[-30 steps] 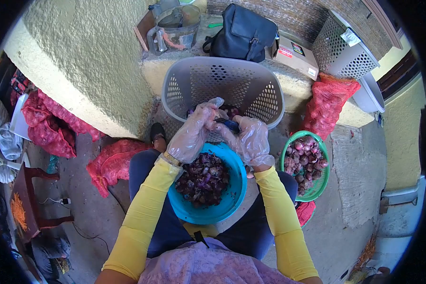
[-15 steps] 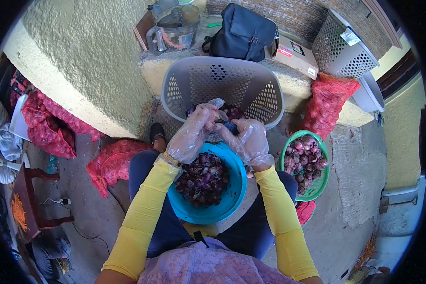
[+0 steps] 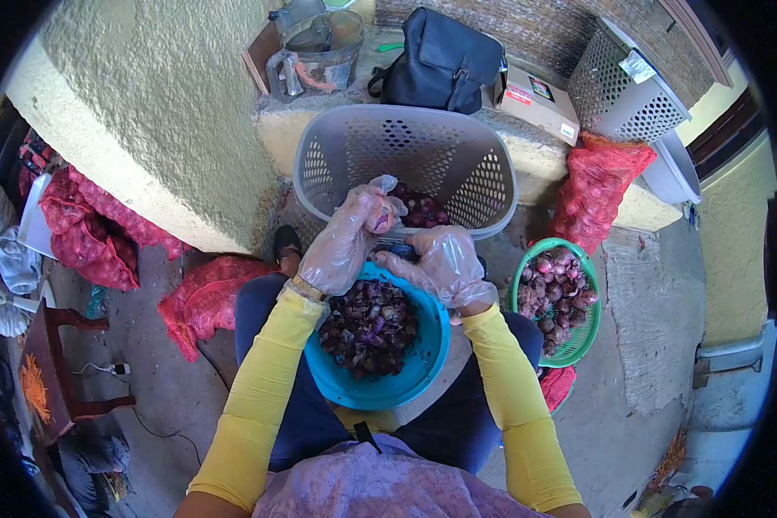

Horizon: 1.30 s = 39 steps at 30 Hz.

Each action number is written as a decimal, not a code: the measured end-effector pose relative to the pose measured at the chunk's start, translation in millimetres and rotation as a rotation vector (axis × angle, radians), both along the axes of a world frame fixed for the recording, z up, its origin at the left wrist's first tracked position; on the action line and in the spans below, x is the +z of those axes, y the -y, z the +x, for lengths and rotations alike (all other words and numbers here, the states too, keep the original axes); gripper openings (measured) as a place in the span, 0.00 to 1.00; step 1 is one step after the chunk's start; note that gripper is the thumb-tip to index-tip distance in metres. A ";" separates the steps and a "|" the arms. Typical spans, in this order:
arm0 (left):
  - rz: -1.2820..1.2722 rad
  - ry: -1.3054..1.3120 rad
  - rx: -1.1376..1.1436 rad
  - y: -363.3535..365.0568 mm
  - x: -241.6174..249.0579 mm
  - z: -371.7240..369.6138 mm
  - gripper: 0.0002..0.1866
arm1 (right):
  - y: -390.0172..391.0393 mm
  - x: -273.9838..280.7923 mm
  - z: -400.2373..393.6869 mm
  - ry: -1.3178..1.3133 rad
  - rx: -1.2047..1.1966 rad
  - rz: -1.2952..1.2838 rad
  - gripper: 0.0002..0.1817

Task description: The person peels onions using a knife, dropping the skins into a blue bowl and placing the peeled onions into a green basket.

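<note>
Close handwork centers on one onion [image 3: 381, 219], gripped in the left hand [image 3: 350, 237] by the gray basket's [image 3: 324, 205] near rim; the right hand [image 3: 447, 261] closes around an indistinct dark object [image 3: 403, 251]. Continued handling calls for steady fingers.

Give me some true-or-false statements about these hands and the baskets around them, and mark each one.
1. The left hand and right hand both wear see-through gloves. True.
2. The left hand's grip is empty. False: it holds an onion.
3. The grey basket has onions in it. True.
4. The blue basin is full of water. False: it holds a heap of dark purple scraps.
5. The green basket stands to the right of the blue basin. True.
6. The black backpack lies inside the grey basket. False: it sits beyond it, on the ledge.
</note>
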<state>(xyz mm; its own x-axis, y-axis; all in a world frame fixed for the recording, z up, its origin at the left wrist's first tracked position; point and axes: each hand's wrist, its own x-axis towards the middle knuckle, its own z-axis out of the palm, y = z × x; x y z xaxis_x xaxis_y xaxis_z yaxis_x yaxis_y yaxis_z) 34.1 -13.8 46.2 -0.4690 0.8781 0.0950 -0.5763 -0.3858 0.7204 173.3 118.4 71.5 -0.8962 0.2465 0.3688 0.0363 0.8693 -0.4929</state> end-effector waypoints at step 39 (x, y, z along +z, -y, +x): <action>-0.102 -0.007 -0.082 3.4 -11.6 -3.2 0.22 | -8.9 4.6 0.6 -0.040 -0.088 0.071 0.34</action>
